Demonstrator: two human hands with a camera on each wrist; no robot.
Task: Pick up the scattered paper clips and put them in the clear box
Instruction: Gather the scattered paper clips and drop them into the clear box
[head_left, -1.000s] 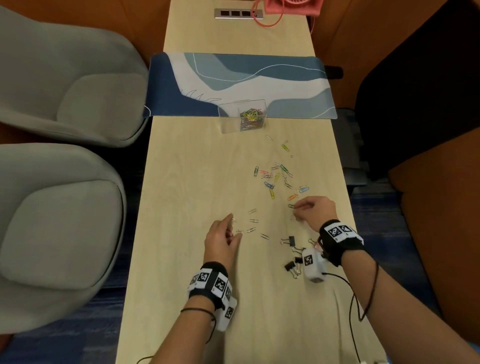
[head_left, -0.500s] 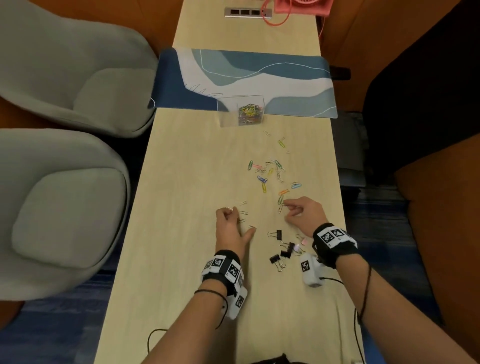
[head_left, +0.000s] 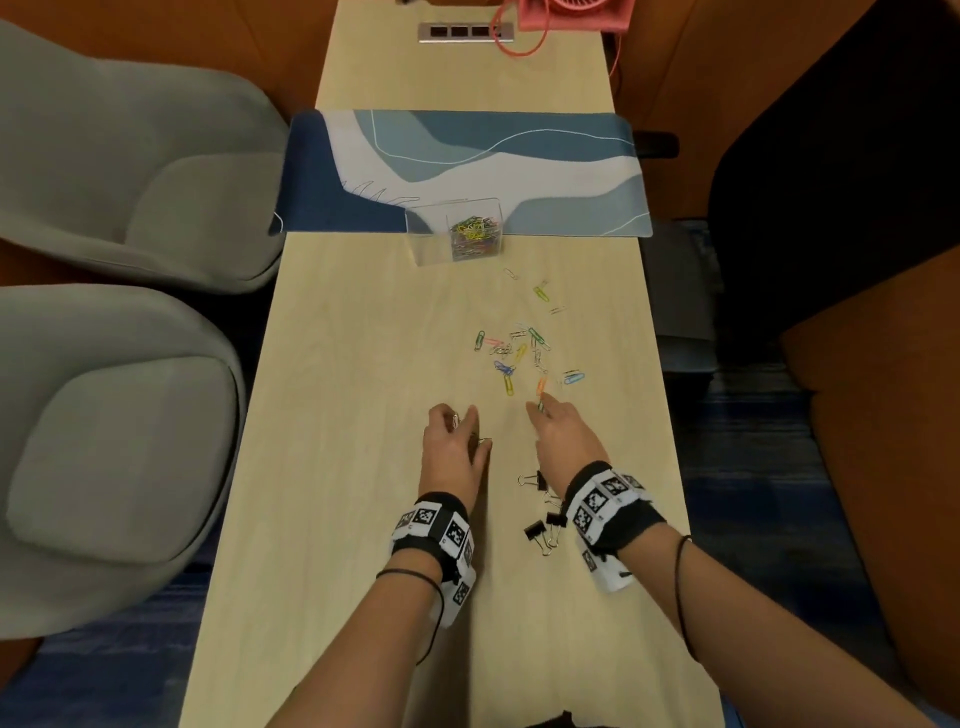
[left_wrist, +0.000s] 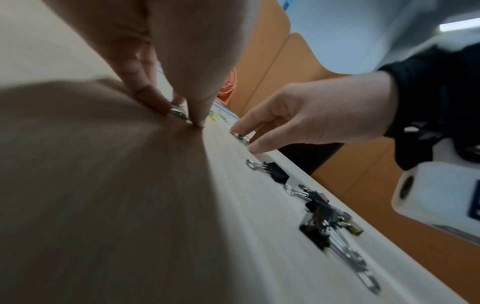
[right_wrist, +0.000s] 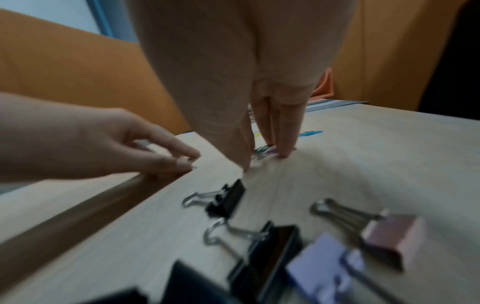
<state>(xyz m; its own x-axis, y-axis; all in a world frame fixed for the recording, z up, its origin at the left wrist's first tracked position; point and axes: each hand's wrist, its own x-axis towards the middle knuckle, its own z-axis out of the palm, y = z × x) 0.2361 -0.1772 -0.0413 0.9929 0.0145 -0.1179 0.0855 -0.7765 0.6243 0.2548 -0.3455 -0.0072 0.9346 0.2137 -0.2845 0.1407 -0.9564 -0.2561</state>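
Observation:
The clear box stands at the desk mat's near edge, and its right compartment holds several coloured paper clips. More coloured paper clips lie scattered on the table between the box and my hands. My left hand presses down on the table and pinches silver paper clips between thumb and fingers. My right hand is just right of it, its fingertips closed around a green paper clip at the near edge of the scatter.
Several binder clips, black and pastel, lie by my right wrist. A blue and white desk mat crosses the table behind the box. Grey chairs stand to the left. A pink fan and a socket strip are at the far end.
The silver clips that lay loose beside my left hand are now under its fingers. My right hand has stayed by the green clip, near the coloured scatter.

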